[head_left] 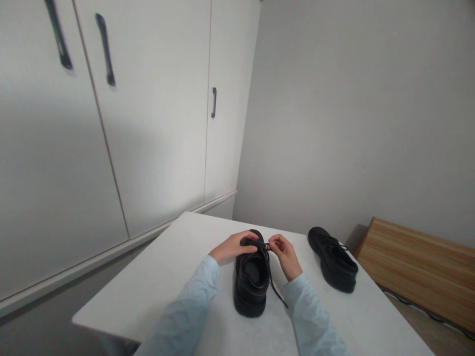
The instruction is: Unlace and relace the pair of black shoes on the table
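Observation:
A black lace-up shoe (251, 284) rests upright on the white table (156, 282), heel toward me and toe pointing away. My left hand (234, 246) is at its left side, fingers and thumb curled over the front of the shoe around the lacing. On the right, my right hand (282, 251) pinches a black shoelace (266, 244) between thumb and fingers, just off the shoe's right side. A loose lace end (276, 290) hangs down along the shoe onto the table. The left fingertips are partly lost against the dark shoe.
A second black lace-up shoe (332, 259) stands near the table's right edge. White cabinets (159, 123) with dark handles line the left side, and a grey wall (352, 113) rises behind. A wood-grain board (423, 272) and a dark cable (426, 312) are beyond the right edge.

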The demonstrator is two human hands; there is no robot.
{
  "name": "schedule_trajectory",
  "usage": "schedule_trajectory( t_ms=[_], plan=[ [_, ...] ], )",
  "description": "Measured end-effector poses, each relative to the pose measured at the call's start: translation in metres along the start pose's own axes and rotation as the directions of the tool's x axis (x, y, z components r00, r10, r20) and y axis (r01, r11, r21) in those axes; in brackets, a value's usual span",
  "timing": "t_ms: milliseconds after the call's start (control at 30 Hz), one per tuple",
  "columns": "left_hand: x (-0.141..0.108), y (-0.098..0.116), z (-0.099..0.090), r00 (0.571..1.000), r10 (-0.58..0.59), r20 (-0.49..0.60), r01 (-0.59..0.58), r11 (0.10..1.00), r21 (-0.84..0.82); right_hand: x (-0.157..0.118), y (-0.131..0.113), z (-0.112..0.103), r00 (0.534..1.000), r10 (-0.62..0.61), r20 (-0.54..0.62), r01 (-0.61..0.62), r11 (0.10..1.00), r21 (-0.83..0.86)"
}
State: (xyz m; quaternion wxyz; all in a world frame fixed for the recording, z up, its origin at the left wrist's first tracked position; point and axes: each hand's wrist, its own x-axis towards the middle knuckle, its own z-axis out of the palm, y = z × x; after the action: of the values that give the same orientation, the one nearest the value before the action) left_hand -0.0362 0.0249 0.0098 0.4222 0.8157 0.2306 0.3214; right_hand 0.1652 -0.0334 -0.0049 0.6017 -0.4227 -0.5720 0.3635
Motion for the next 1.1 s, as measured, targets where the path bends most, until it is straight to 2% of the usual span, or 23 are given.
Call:
schedule_trajectory(
  t_ms=[133, 333, 533, 767, 1000, 1100],
  plan=[
    [-0.003, 0.005, -0.001, 0.996, 0.016, 0.088, -0.015, 1.0, -0.015, 0.0, 0.0, 0.0, 1.0, 0.005, -0.008, -0.004, 1.0, 0.024],
    [-0.001, -0.004, -0.004, 0.996, -0.056, -0.071, 0.066, 0.987, 0.146, -0.001, 0.002, -0.002, 1.0, 0.022, -0.023, -0.021, 0.999, 0.04],
    [0.0, -0.009, -0.009, 0.988, -0.147, 0.044, 0.142, 0.984, 0.108, -0.001, 0.003, -0.003, 0.999, 0.03, -0.019, -0.029, 0.999, 0.044],
    [0.001, -0.001, -0.007, 0.991, -0.131, 0.035, 0.133, 0.989, -0.062, -0.002, 0.005, -0.004, 0.999, 0.044, -0.009, -0.043, 0.993, 0.108],
    [0.001, 0.003, -0.008, 0.991, -0.087, 0.101, 0.086, 0.996, 0.011, -0.004, 0.001, -0.004, 0.999, 0.028, -0.016, -0.026, 0.992, 0.12],
    [0.001, 0.003, -0.007, 0.996, -0.059, 0.069, 0.056, 0.997, 0.048, -0.003, -0.002, -0.002, 1.0, 0.018, -0.017, -0.016, 0.995, 0.097]
  ],
)
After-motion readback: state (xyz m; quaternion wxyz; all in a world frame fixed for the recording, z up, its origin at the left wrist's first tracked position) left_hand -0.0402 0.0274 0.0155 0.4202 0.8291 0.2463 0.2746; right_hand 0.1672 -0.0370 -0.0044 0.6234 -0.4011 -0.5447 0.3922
